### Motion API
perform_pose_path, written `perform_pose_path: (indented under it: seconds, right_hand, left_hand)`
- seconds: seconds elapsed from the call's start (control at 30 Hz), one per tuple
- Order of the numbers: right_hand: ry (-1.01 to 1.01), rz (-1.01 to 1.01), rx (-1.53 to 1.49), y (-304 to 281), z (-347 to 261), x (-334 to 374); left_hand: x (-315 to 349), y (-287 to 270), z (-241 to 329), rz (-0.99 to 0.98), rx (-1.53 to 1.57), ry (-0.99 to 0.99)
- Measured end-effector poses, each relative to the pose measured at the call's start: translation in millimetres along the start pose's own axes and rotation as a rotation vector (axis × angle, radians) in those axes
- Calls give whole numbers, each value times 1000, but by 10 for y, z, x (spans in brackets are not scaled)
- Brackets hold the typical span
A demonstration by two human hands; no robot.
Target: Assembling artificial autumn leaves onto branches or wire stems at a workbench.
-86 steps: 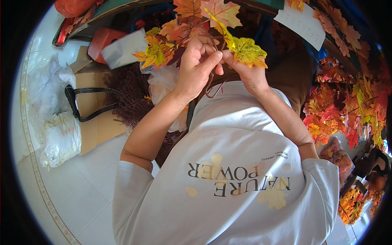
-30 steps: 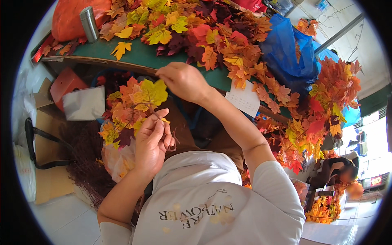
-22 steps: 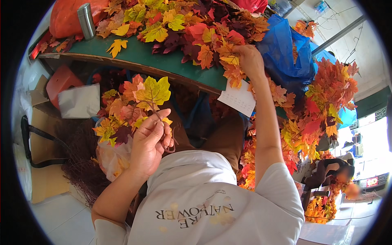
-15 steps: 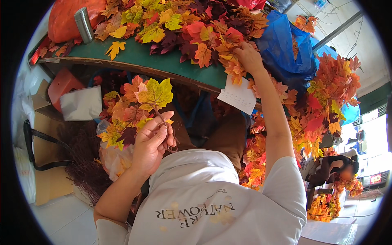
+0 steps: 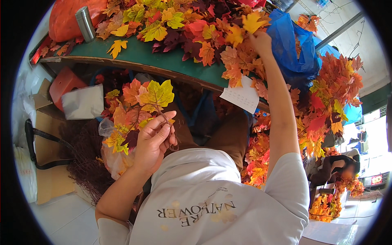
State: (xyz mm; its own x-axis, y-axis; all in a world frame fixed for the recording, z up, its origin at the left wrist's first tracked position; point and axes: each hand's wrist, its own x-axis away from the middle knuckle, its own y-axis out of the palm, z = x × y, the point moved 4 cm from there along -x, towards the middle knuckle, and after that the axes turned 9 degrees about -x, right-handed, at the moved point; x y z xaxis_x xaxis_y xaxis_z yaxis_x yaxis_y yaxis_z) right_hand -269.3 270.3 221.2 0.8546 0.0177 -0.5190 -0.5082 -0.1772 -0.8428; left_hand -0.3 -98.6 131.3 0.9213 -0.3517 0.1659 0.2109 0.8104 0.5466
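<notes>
My left hand (image 5: 154, 136) is closed around a thin brown stem that loops below the fingers. Above it spreads a yellow-green artificial maple leaf (image 5: 157, 97), with orange and yellow leaves (image 5: 130, 112) beside it over my lap. My right arm reaches out to the pile of artificial autumn leaves (image 5: 207, 30) on the green table. There my right hand (image 5: 261, 43) pinches at the base of a yellow artificial maple leaf (image 5: 253, 22), which stands up from its fingertips. The stem in those fingers is too small to make out.
The green table (image 5: 98, 51) carries a steel flask (image 5: 85, 24) and an orange-red bag (image 5: 69, 20). A blue plastic bag (image 5: 288, 45) lies right of my right hand. A paper note (image 5: 241, 96) hangs at the table's edge. Another person (image 5: 332, 171) sits far right.
My right hand has moved up and slightly right, away from the orange leaves, and a yellow leaf now rises at its fingertips. My left hand has hardly moved and keeps its stem.
</notes>
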Motion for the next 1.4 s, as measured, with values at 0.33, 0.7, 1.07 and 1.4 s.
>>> perform_pose_path:
  seconds: [0.33,0.7,1.07,1.4]
  right_hand:
    - [634,115,-1990,104,67,255]
    - [428,-147,-2044,68,-1467,1436]
    - [912,-320,-2349,294,-2571,2775]
    - [947,-477,-2455,283,-2651,2830]
  left_hand:
    - [8,-42,-16,-5,-68,52]
    - [-34,-31,6,52,-119,119]
    - [-48,-78,-46,156,-126,181]
    - [-36,-76,-50,168,-131,176]
